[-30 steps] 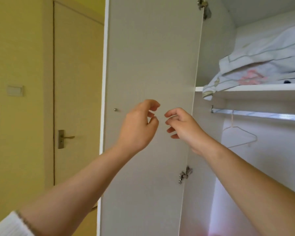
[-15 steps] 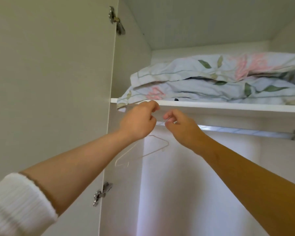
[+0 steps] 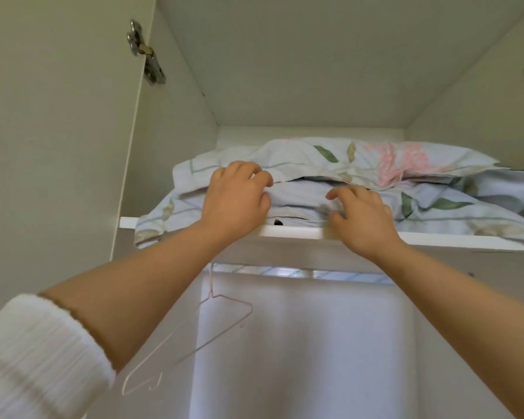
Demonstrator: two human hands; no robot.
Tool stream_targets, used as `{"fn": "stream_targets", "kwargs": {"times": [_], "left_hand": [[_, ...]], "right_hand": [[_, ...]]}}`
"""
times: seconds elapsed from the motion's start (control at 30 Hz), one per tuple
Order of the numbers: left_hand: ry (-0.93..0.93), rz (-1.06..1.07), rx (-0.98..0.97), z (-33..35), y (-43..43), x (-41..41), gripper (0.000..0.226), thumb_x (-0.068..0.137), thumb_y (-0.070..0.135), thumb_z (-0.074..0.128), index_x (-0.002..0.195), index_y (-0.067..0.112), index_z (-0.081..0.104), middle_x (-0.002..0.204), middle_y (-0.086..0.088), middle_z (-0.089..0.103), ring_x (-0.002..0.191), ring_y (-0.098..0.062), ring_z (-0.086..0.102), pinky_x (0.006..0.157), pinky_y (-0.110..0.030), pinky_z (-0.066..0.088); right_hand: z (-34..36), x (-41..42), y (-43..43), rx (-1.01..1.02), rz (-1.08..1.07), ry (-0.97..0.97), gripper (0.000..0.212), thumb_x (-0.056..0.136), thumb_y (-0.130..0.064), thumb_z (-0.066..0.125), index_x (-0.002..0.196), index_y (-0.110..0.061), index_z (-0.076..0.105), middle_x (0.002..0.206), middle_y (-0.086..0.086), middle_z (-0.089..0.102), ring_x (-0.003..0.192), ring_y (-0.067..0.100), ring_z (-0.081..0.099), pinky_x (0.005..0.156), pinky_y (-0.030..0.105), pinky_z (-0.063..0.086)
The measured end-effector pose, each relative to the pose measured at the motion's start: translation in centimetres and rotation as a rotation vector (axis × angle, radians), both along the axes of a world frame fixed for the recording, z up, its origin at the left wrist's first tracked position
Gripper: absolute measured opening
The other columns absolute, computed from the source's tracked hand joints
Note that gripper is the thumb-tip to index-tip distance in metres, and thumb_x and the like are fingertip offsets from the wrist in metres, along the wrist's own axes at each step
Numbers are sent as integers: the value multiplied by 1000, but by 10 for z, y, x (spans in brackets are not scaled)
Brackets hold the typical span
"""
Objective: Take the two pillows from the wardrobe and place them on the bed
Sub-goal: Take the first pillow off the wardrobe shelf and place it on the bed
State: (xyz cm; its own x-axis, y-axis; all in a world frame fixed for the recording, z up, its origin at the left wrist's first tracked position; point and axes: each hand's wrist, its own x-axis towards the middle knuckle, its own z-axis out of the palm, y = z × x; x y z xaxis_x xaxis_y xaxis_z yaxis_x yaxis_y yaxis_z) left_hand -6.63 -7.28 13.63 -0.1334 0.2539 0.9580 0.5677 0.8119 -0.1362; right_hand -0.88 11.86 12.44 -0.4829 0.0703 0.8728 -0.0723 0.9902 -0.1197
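Two pale blue floral pillows lie stacked on the wardrobe's top shelf (image 3: 436,238). The upper pillow (image 3: 360,160) rests on the lower pillow (image 3: 454,211). My left hand (image 3: 235,198) is raised at the stack's left front, fingers curled at the seam between the two pillows. My right hand (image 3: 362,217) lies against the front of the lower pillow with its fingers spread and holds nothing. Whether the left fingers grip any fabric I cannot tell.
The open wardrobe door (image 3: 52,146) stands on the left with its hinge (image 3: 147,54) near the top. Under the shelf runs a metal rail (image 3: 300,272) with one thin wire hanger (image 3: 194,337) hanging at its left end.
The view has swung right and up from the door to the shelf. Both hands have risen from below the shelf edge onto the front of the pillows, and the right hand's fingers have spread.
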Motion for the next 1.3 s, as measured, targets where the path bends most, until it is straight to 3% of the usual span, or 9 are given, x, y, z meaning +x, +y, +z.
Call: {"fn": "stream_targets", "kwargs": {"times": [0.13, 0.3, 0.5, 0.6, 0.73, 0.9, 1.0, 1.1, 1.3], "left_hand": [[72, 85, 11, 25, -3, -33, 34, 88, 27, 46, 121, 20, 51, 141, -7, 39, 135, -26, 24, 106, -43, 17], [-175, 194, 75, 50, 2, -60, 57, 88, 50, 40, 139, 30, 23, 155, -8, 6, 141, -36, -5, 109, -64, 1], [-388, 202, 145, 64, 2, -71, 70, 85, 59, 40, 143, 35, 7, 157, -3, -5, 141, -37, -9, 107, -67, 1], [-548, 237, 268, 71, -2, -74, 74, 82, 57, 46, 142, 31, 12, 156, -7, 4, 142, -37, 2, 108, -64, 6], [-689, 142, 462, 72, -7, -86, 60, 80, 44, 51, 132, 19, 34, 139, -15, 40, 128, -38, 36, 107, -47, 27], [-500, 312, 446, 55, 1, -87, 32, 89, 32, 36, 109, 22, 58, 122, -11, 59, 116, -31, 48, 96, -41, 26], [-522, 279, 449, 61, -4, -78, 33, 91, 27, 36, 111, 15, 59, 122, -12, 59, 118, -33, 49, 103, -45, 24], [-508, 328, 277, 82, -11, -65, 32, 93, 20, 41, 114, 1, 56, 128, -17, 54, 118, -34, 50, 105, -43, 33], [-305, 247, 290, 123, -10, -8, 24, 89, 26, 41, 96, 11, 58, 118, -18, 59, 114, -36, 49, 108, -54, 16]], "right_hand": [[20, -28, -8, -33, 11, 9, 51, 88, -16, 43, 137, -26, 34, 153, 6, 21, 138, 31, 17, 109, 46, 20], [26, -51, -9, 0, 24, -41, 58, 90, -23, 43, 141, -36, 21, 158, 0, 4, 143, 30, 1, 112, 49, 11], [28, -68, 3, -27, 48, -279, 66, 93, -29, 39, 144, -41, 0, 158, -3, -8, 144, 31, -7, 114, 56, 7], [30, -69, 6, -43, 87, -295, 65, 93, -27, 39, 144, -40, 1, 158, -2, -6, 144, 30, -7, 115, 55, 6], [29, -74, 9, 8, 72, -304, 64, 93, -26, 38, 145, -36, 2, 158, 1, -5, 144, 30, -7, 115, 54, 6], [28, -74, 12, 23, 98, -306, 63, 94, -24, 36, 145, -36, 2, 158, 2, -4, 144, 30, -6, 115, 56, 8], [29, -73, 11, 12, 117, -303, 62, 94, -21, 35, 145, -35, 4, 158, 1, -2, 144, 30, -5, 115, 56, 9], [28, -71, 11, 11, 113, -304, 63, 94, -23, 36, 146, -34, 3, 158, 1, -2, 144, 29, -4, 115, 56, 9], [28, -69, 10, -43, 143, -267, 66, 92, -28, 38, 146, -29, 1, 158, 0, 0, 144, 30, -2, 113, 58, 11]]}}
